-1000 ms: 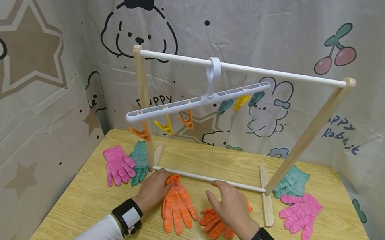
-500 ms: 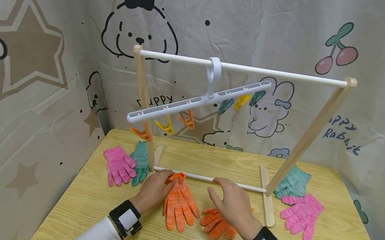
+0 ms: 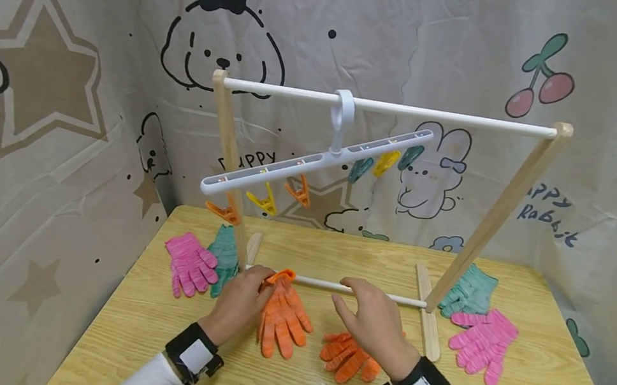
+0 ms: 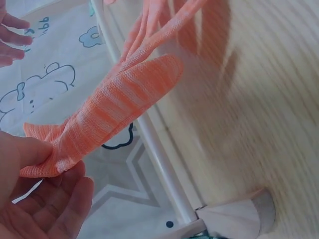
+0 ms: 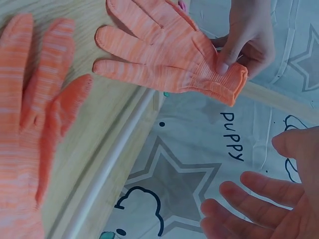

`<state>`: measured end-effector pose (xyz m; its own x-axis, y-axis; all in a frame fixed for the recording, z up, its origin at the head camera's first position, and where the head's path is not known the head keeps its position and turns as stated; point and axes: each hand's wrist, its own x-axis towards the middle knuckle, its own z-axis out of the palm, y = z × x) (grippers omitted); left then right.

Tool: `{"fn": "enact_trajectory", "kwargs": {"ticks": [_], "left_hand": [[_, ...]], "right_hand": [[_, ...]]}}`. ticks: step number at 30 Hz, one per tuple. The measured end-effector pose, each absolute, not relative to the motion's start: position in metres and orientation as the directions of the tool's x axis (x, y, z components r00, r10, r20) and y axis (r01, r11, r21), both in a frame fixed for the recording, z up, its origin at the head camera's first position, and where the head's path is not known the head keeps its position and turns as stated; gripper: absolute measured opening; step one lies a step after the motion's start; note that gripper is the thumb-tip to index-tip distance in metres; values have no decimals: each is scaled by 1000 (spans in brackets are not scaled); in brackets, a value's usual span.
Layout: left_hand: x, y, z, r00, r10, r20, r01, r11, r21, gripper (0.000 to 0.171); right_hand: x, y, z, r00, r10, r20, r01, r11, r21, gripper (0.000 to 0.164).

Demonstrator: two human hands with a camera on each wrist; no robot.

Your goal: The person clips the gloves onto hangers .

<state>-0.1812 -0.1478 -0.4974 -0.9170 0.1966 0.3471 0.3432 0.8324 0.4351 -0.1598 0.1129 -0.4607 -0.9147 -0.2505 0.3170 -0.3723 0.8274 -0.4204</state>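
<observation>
My left hand pinches an orange knit glove by its cuff, thumb on one side and fingers on the other. In the left wrist view the glove hangs off the tabletop, its fingers pointing away from the hand. My right hand hovers above a second orange glove, which lies on the table and is partly hidden by that hand. In the right wrist view the right hand has its fingers spread and relaxed, holding nothing.
A wooden stand with a white top rod carries a pale hanger with several coloured clips. Pink gloves and green gloves lie at both sides. A lower white rod runs close behind the hands.
My left hand has lifted the orange glove by its cuff, raising it slightly and drawing it a little left. The right hand has hardly moved.
</observation>
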Motion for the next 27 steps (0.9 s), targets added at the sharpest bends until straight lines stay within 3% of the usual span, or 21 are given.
{"fn": "enact_trajectory", "kwargs": {"ticks": [19,27], "left_hand": [[-177,-155,-481,-880,180,440,363,852,377,18],[-178,-160,-472,-880,129,456,338,846,413,18]], "right_hand": [[-167,101,-443,-886,-309,345,-435,811,-391,33],[-167,96,-437,-863,-334,379,-472,800,-371,35]]}}
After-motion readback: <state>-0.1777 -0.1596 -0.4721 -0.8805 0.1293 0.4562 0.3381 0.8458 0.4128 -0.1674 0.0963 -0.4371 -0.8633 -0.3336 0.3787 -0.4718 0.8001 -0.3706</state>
